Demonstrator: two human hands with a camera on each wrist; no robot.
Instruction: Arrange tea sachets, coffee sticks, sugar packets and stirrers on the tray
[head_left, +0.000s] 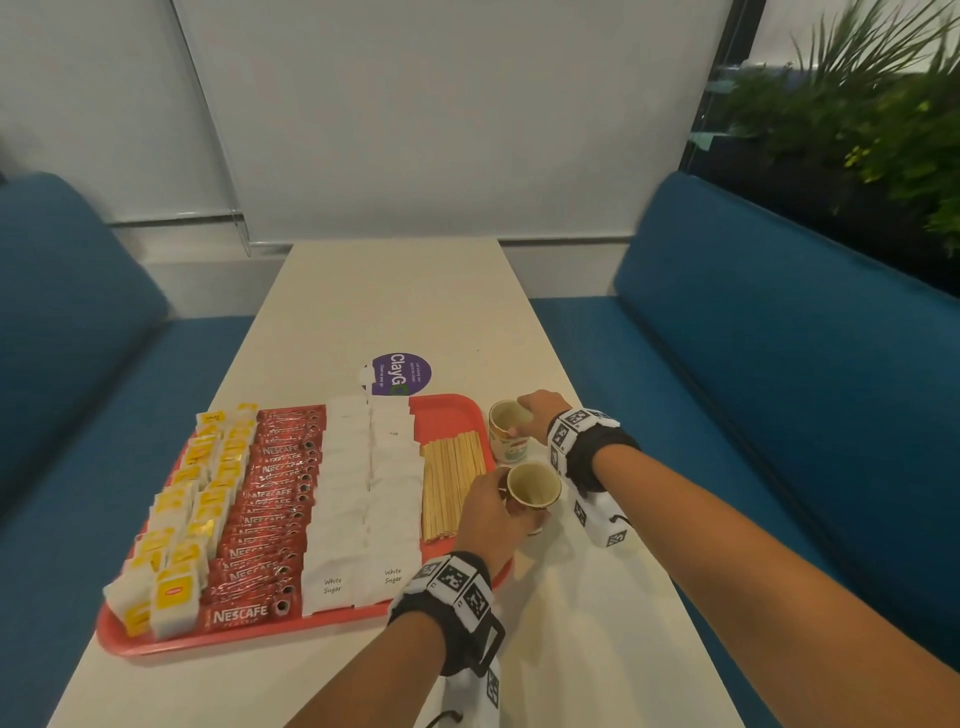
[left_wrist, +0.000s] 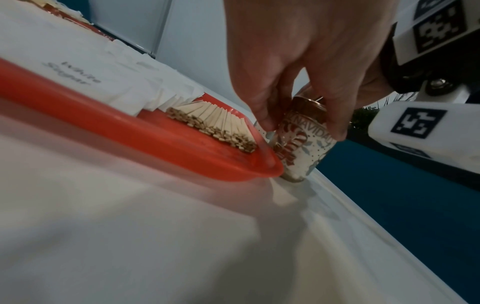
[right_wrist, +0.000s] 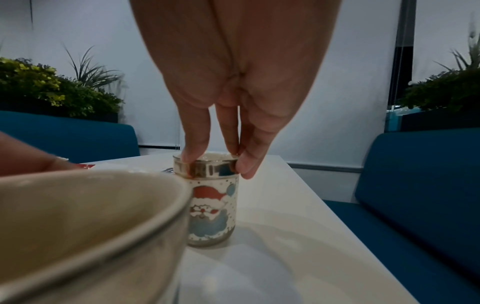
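The tray (head_left: 457, 415) looks filled; your left hand (head_left: 488, 512) and right hand (head_left: 540, 410) each grip a cup beside it, so next place them.

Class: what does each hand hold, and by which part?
Left hand holds the near cup by its side; right hand pinches the far cup at its rim.

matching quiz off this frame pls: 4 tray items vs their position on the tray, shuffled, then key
Items:
1. tea sachets
2. coffee sticks
3. sugar packets
4. stirrers

Places on the red tray, seen from the head view:
A. right-hand edge, beside the cups
B. far left
C. second column from the left
D. just left of the stirrers

Pairs: 1-B, 2-C, 3-D, 4-A
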